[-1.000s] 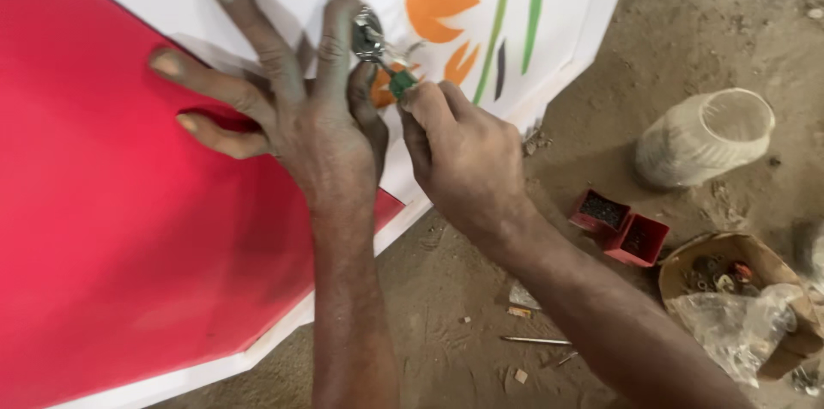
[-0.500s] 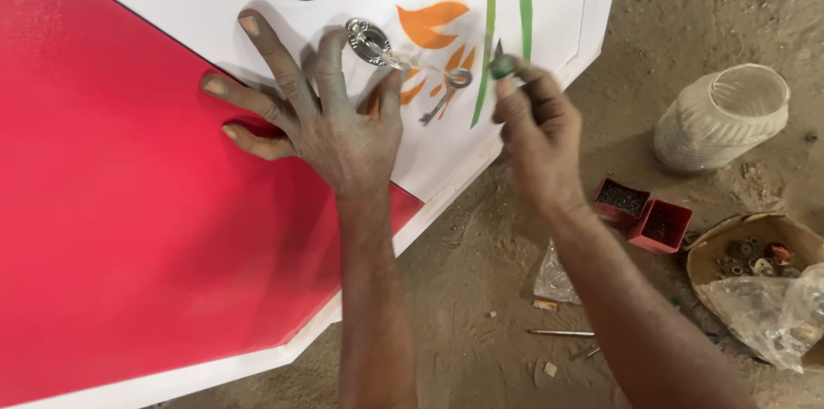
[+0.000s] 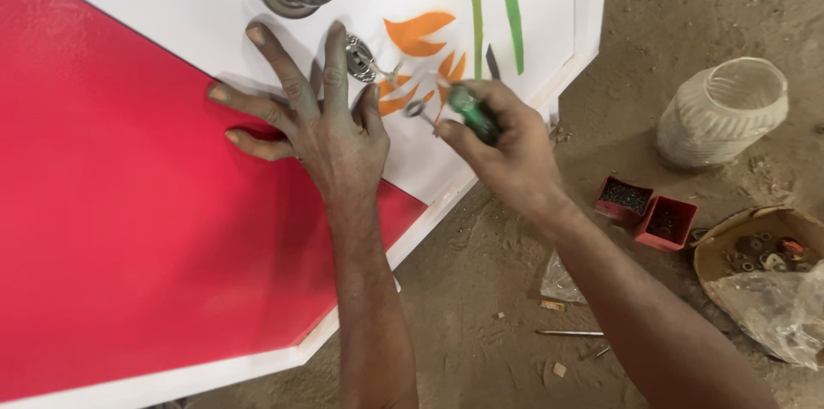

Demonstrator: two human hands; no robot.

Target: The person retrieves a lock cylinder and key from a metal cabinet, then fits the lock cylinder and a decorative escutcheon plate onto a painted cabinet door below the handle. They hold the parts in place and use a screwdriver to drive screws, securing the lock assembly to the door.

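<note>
Fingers (image 3: 455,130) around green-handled screwdriver (image 3: 470,113)

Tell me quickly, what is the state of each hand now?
Left hand: open, flat on the door panel.
Right hand: closed, holding a green-handled screwdriver.

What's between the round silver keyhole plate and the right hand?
In the head view: a bare stretch of white door panel with orange petal paint, between plate and right hand.
</note>
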